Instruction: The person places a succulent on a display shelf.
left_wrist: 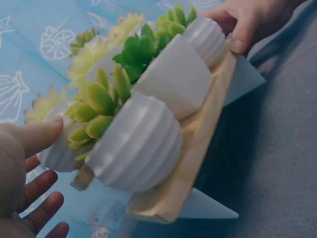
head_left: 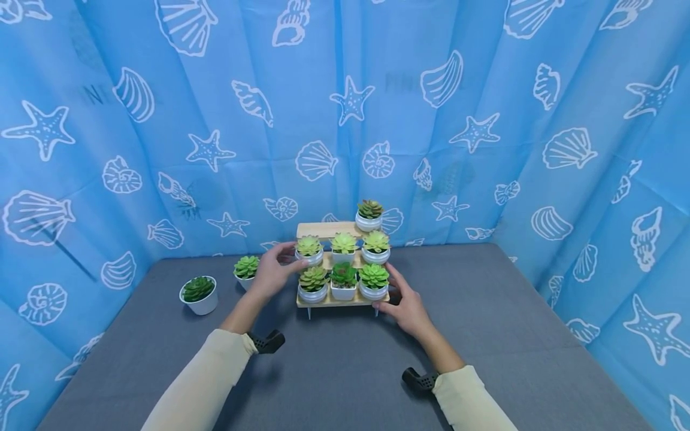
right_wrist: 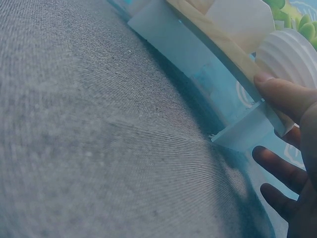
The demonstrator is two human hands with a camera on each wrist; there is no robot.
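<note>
A three-tier wooden plant stand (head_left: 323, 230) on white legs carries small potted succulents. Three stand on the bottom tier, three on the middle one, and a reddish-green succulent (head_left: 369, 211) sits at the top right. My left hand (head_left: 271, 272) holds the left potted succulent (head_left: 309, 257) of the middle tier, thumb at its front and a finger behind; its other fingers spread below in the left wrist view. With my right hand (head_left: 411, 308) I grip the stand's lower right end, thumb (right_wrist: 280, 94) on the bottom board's edge beside a ribbed white pot (right_wrist: 287, 57).
Left of the stand, a dark green succulent in a white pot (head_left: 202, 305) rests on the grey tabletop (head_left: 345, 371). Another succulent (head_left: 246, 267) stands close by my left hand, partly hidden. A blue curtain (head_left: 377, 120) with shell prints rises behind the table and along its sides.
</note>
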